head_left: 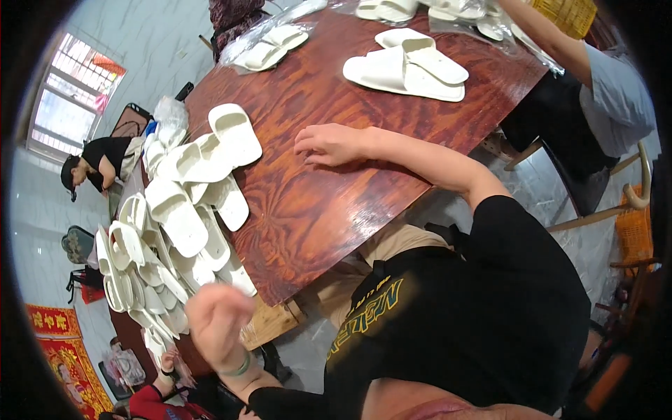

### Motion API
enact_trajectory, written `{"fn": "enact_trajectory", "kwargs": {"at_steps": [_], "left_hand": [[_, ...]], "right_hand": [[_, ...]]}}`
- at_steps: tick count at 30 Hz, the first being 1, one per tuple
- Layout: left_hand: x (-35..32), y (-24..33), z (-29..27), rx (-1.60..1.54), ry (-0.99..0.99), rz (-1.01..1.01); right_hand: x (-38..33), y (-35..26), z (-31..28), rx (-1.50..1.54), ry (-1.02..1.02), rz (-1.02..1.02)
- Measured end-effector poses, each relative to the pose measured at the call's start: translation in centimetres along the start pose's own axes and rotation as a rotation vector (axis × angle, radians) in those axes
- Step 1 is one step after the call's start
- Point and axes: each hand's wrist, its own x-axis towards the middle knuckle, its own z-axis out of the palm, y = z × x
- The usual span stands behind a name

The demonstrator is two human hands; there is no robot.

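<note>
My right hand (332, 145) rests on the reddish-brown wooden table (301, 217), fingers loosely bent and apart, holding nothing. My left hand (220, 318), a green bangle at its wrist, is raised by the near left table edge. Its fingers look curled but are smeared by motion, so whether anything is in them cannot be made out. Beyond it lies a heap of white slippers (178, 217), several overlapping along the table's left side. One white slipper (235, 134) tops the heap's far end. A pair of white slippers (406, 66) lies farther back, nearest to my right hand.
Bagged white slippers (262, 54) lie at the far edge, with more slippers (458, 10) in clear plastic at the far right. Another person's arm (549, 31) reaches in there, near a yellow basket (570, 14). At lower left, another person's hand (168, 360) touches the heap.
</note>
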Motion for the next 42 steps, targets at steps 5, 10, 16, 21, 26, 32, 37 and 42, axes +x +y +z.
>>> {"fn": "enact_trajectory", "kwargs": {"at_steps": [5, 10, 16, 21, 26, 32, 37, 42], "left_hand": [[2.9, -4.9, 1.7, -0.114, 0.004, -0.308], [3.5, -8.0, 2.6, -0.219, -0.143, -0.399], [4.7, -9.8, 4.1, -0.094, -0.159, -0.429], [7.5, -12.8, 6.0, 0.339, -0.06, -0.295], [11.9, -15.1, 8.6, 0.749, -0.14, -0.446], [14.5, -15.5, 10.6, 0.975, -0.117, -0.382], [14.3, -15.6, 8.5, 1.05, 0.004, -0.455], [13.4, -16.3, 7.0, 1.102, 0.001, -0.441]], "right_hand": [[-6.6, 0.1, -10.2, -0.435, 0.153, 0.327], [-12.7, 8.0, -19.2, -0.78, -0.273, 0.942], [-12.1, 14.4, -17.2, -0.3, -0.086, 0.804], [-10.2, 10.2, -13.1, -0.626, -0.073, 0.894], [-7.0, 4.4, -10.7, -0.702, -0.32, 0.882], [-5.0, -0.9, -6.1, -0.742, -0.385, 0.668], [-4.5, -2.0, -3.9, -0.739, -0.292, 0.494], [-3.7, -2.9, -2.3, -0.696, -0.259, 0.426]]}}
